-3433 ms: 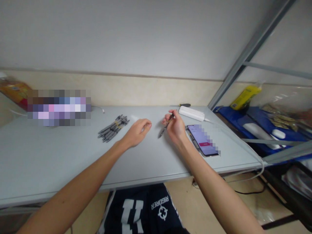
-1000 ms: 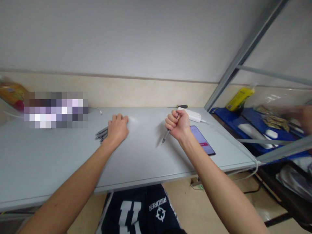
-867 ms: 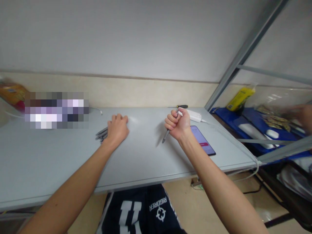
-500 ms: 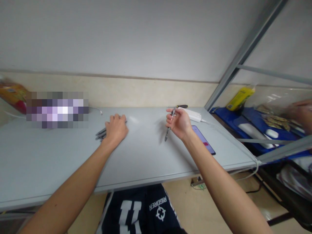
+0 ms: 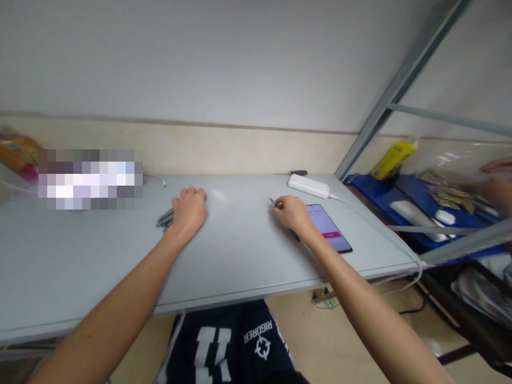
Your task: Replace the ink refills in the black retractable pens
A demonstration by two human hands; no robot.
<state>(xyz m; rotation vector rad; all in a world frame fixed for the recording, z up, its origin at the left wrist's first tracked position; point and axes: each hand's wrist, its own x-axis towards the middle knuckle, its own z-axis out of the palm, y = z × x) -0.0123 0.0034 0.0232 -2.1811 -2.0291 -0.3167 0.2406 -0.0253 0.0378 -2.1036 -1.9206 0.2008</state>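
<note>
On the grey desk, I'm covering the pile of pens with my left hand, how tightly I cannot tell from here, and pinching a pen in my right hand beside the lit phone.

1. The place is looking like a dorm or similar, its exact kind remaining uncertain.
2. A desk is standing against a plain wall.
3. A metal frame is rising by its right end, resembling a bunk's.
4. A phone, a screwdriver and a corded white block are lying on the desk.
5. Beyond the frame, another person's hand is showing by a cluttered blue surface.
6. The person is wearing sports shorts.
</note>
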